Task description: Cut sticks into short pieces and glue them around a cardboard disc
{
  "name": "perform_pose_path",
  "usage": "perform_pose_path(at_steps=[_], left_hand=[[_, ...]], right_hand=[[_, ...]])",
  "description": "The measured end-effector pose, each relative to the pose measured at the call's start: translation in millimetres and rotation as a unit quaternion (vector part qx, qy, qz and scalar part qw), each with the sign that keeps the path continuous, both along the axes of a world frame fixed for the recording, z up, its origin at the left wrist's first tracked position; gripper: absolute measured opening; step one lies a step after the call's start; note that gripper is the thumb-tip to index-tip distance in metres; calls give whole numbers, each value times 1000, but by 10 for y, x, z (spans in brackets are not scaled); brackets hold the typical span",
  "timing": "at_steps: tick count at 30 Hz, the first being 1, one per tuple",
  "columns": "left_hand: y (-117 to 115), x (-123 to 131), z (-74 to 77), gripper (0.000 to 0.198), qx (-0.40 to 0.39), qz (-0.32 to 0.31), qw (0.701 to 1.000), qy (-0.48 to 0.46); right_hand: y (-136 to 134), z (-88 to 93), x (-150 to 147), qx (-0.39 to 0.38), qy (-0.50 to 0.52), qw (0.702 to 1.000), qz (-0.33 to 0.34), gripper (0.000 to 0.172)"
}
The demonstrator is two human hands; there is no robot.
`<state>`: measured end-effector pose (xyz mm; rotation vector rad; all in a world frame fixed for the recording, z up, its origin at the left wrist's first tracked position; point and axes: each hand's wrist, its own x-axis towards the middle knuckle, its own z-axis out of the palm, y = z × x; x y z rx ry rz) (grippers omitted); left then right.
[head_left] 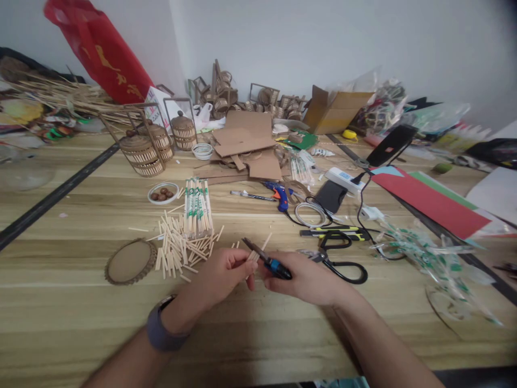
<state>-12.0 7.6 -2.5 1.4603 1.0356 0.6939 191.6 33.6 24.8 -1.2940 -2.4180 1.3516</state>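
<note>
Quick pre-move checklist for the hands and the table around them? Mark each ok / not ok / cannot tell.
1. Held sticks secure: ok, pinched in the left hand.
2. Pliers gripped: ok, in the right hand.
3. Left fingertips clear of the pliers' jaws: cannot tell; they are very close.
4. Space beside right hand clear: not ok, scissors lie right by it.
5. Loose sticks near: ok, piled beside the left hand.
6. Glue gun cold: cannot tell; it lies on the table.

Loose sticks (173, 245) lie right of the disc (131, 262), left of the scissors (323, 257).
</note>
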Motion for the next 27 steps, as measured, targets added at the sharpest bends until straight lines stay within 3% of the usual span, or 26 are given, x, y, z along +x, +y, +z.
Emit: perform_pose_path(at_steps=[3,10,15,21,27], left_hand=[[-3,-10,-13,39,5,1,1000,27],[14,-52,-2,44,20,-4,999,48],[-2,-65,64,44,41,-3,997,67],[-38,-38,79,37,12,-9,999,48],[-45,-16,61,39,5,-16,999,39]], right_hand=[[-15,-18,-22,22,-2,1000,-4,4],[-62,-90,-75,81,-7,996,-34,13],[-45,-91,-93,37,35,998,-36,13],[-11,-2,-34,-29,66,997,-23,20],[-12,5,-22,-17,48,998,-24,17]])
